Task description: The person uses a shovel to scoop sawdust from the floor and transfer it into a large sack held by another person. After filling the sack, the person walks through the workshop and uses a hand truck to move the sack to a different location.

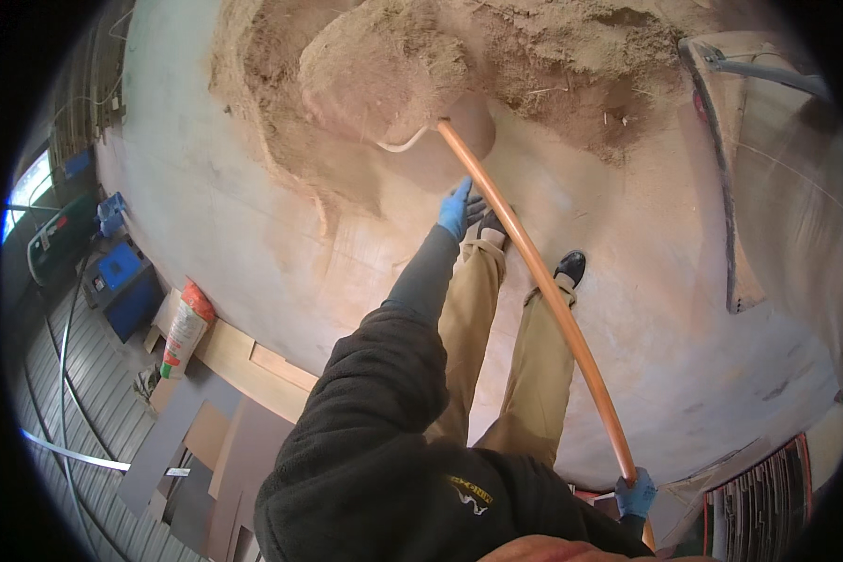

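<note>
The long handle [545, 277], clasped by the right hand [635, 495], passes just beside the empty, loosely spread left hand [461, 208].

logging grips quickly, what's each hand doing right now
Blue-gloved left hand: open, beside the long round orange-brown handle, not gripping it.
Blue-gloved right hand: closed, holding that handle.

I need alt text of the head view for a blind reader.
A gloved right hand grips a long wooden handle reaching a heap of loose brown material; the gloved left hand is open beside the handle.
</note>
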The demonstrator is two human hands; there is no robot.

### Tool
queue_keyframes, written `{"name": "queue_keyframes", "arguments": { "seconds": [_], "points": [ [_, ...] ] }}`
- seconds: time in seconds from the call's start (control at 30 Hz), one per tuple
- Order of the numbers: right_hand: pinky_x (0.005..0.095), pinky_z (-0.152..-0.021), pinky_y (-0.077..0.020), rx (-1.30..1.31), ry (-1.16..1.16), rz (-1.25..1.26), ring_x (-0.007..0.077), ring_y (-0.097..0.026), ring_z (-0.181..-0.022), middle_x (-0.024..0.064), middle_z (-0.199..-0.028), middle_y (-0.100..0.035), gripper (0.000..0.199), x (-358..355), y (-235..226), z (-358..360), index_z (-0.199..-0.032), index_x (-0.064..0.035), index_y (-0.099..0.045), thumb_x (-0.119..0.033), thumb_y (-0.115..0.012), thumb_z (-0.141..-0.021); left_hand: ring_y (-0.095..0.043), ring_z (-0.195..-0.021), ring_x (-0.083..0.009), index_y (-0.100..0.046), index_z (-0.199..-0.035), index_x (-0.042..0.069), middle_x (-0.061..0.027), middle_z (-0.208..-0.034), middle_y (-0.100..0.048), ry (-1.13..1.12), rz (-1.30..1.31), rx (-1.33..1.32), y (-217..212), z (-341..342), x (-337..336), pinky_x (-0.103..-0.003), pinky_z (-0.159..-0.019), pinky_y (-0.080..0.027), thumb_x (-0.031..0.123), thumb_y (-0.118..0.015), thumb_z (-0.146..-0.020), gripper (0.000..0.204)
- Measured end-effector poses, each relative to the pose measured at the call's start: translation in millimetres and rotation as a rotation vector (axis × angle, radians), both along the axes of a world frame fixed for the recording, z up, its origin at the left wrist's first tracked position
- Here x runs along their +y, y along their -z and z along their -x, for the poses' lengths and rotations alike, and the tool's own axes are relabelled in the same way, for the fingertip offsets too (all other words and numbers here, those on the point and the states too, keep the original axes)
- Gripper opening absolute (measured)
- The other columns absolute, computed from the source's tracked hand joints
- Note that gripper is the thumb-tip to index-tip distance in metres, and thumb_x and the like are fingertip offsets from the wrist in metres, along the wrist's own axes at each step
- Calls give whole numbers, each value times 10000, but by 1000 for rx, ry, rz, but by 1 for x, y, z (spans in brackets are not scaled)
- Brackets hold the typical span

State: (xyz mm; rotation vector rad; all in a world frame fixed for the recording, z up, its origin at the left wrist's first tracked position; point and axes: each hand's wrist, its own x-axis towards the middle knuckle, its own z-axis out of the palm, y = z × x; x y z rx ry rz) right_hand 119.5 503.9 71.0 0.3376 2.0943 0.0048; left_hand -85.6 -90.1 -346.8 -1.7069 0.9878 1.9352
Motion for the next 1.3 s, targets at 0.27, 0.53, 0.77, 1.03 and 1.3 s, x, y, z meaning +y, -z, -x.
{"name": "queue_keyframes", "arguments": {
  "seconds": [0.27,0.53,0.77,1.03,1.3],
  "points": [
    [506,-636,-493,-10,-25,140,410,-627,-709,187,-767,-631,274,-54,40,46,-869,-52,-592,-223,-700,-684,-676,-896,-352,-595,-1074,33,-164,-1003,-662,-493,-321,350,114,59,-23,-461,-795,-584,255,-681,-858,321],
    [474,-642,-491,-38,-111,-15,387,-636,-741,153,-804,-649,262,-118,165,70,-904,-80,-576,-165,-706,-692,-534,-505,-158,-591,-744,107,-6,-589,-558,-324,-338,201,142,68,-34,-271,-505,-488,179,-621,-854,135],
    [469,-659,-492,85,-134,-9,382,-630,-743,148,-793,-637,243,-57,132,57,-860,-90,-574,-133,-709,-663,-479,-496,-161,-565,-727,122,5,-573,-499,-300,-245,129,94,58,25,-282,-473,-429,192,-545,-852,144],
    [469,-665,-489,75,-106,-47,370,-631,-734,141,-780,-630,232,-13,32,28,-816,-99,-585,-151,-734,-647,-473,-503,-157,-540,-708,130,2,-578,-489,-238,-281,178,-9,46,73,-277,-474,-421,190,-534,-860,164],
    [464,-649,-496,110,-72,-63,338,-643,-712,122,-748,-631,243,3,-77,-25,-799,-108,-579,-174,-749,-639,-502,-535,-177,-538,-705,116,-6,-597,-515,-145,-255,164,-128,41,90,-296,-518,-460,171,-558,-829,138]
  ]
}}
